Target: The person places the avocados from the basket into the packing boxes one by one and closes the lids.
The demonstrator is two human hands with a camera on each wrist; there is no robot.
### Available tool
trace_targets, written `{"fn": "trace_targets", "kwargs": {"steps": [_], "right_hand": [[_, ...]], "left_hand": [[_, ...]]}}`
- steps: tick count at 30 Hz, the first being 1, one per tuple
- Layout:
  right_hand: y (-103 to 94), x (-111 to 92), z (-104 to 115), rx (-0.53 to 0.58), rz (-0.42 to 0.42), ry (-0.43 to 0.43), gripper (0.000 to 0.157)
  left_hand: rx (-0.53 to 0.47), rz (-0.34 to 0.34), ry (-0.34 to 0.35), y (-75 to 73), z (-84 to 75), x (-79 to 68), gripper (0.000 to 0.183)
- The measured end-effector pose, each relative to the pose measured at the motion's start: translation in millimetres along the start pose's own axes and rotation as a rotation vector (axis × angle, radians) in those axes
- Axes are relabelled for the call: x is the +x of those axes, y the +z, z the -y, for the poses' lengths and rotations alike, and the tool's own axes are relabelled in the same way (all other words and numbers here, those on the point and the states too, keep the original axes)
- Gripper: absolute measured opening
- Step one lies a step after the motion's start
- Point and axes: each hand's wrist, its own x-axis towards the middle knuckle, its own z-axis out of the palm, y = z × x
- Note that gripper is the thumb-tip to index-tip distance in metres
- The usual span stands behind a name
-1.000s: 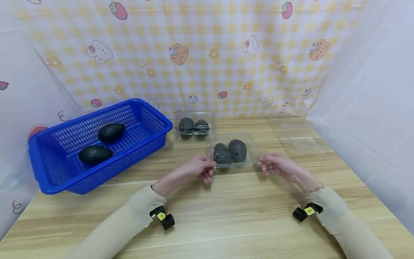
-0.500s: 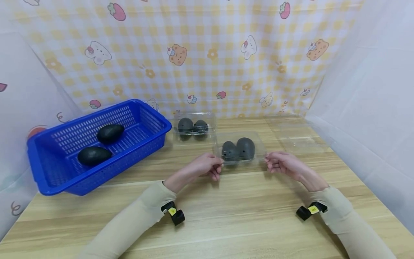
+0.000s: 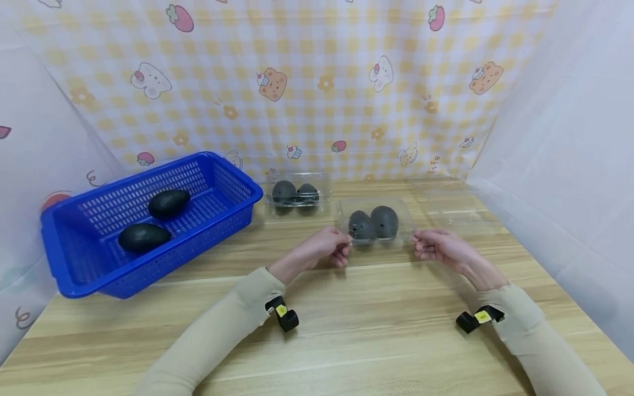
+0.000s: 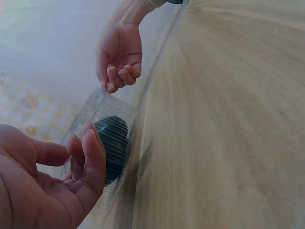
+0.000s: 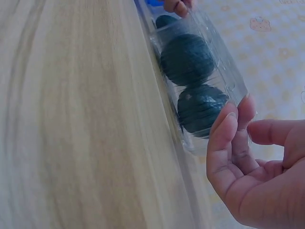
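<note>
A clear plastic clamshell box [image 3: 407, 219] with two dark avocados [image 3: 384, 222] inside is at the middle of the wooden table in the head view. My left hand [image 3: 327, 247] pinches its left front corner. At the opposite front corner, my right hand [image 3: 442, 250] pinches the rim between thumb and fingers. Through the ribbed wall in the right wrist view, both avocados [image 5: 187, 59] show side by side, with my right fingers [image 5: 223, 136] at the near end. Whether the box touches the table or hangs just above it, I cannot tell.
A blue basket [image 3: 195, 269] with two loose avocados [image 3: 144, 237] stands at the left. Behind, near the curtain, sits another clear box [image 3: 324, 184] holding two avocados. Clear plastic packaging [image 3: 453, 209] lies at the back right. White sheets flank the table.
Both hands have carried the clear box with its avocados to the right and slightly toward the back. The basket and the rear box have stayed put.
</note>
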Motion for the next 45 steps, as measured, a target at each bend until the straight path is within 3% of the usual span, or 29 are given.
{"fn": "trace_targets", "kwargs": {"steps": [10,24,34,39,45], "right_hand": [[1.4,17.9,1.7,0.032,-0.129,0.012,0.034],[-1.3,53.1,5.8,0.128,-0.248,0.015,0.04],[-2.5,72.6,10.6,0.19,-0.333,0.033,0.028],[-2.6,77.7,15.7,0.205,-0.371,0.052,0.019],[-3.9,82.4,20.3,0.185,-0.39,0.06,0.024]], "left_hand": [[-0.059,-0.097,-0.005,-4.6,-1.3,22.5,0.025],[-0.123,-0.194,0.009,-10.9,-6.6,49.1,0.032],[-0.141,-0.281,0.035,-13.3,-11.5,66.8,0.026],[-0.195,-0.319,0.026,-11.5,-13.7,74.3,0.027],[-0.305,-0.364,0.025,-6.6,-15.2,81.4,0.033]]}}
